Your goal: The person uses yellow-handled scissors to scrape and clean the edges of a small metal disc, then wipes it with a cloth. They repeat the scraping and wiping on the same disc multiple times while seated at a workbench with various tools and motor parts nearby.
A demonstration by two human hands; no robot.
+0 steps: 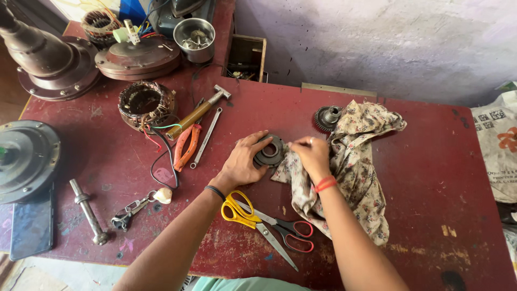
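Hands meet at table centre. My left hand (243, 161) is half curled, thumb and fingers wrapped on the rim of a dark round metal part (269, 152), holding it tilted on the table. My right hand (311, 153) is closed narrow, fingers pinching a floral cloth (355, 161) against the part's 3 o'clock side. Cloth trails off toward 4 o'clock and bunches up at 1 o'clock.

Red table (431, 178), paint worn and scratched, grubby whitish wall (377, 37) behind. A toothed gear (327, 117) sits at 1 o'clock from the part, just beside the cloth. At 6 o'clock, close under my wrists: yellow-handled scissors (241, 209) touching red-and-black scissors (288, 233). At 9 to 10 o'clock: hammer (198, 112), spanner (205, 138), orange pliers (186, 146), copper-wound stator (145, 103) with loose wires. Keys (132, 207) and a steel shaft (89, 212) at 8 o'clock. Brown fan housings (137, 56) and a steel cup (194, 39) at 11 o'clock, a grey motor cover (24, 159) overhanging the left edge.

Open room: bare table from 2 to 5 o'clock, out to the right edge. Left half crowded. Near edge runs just below the scissors.
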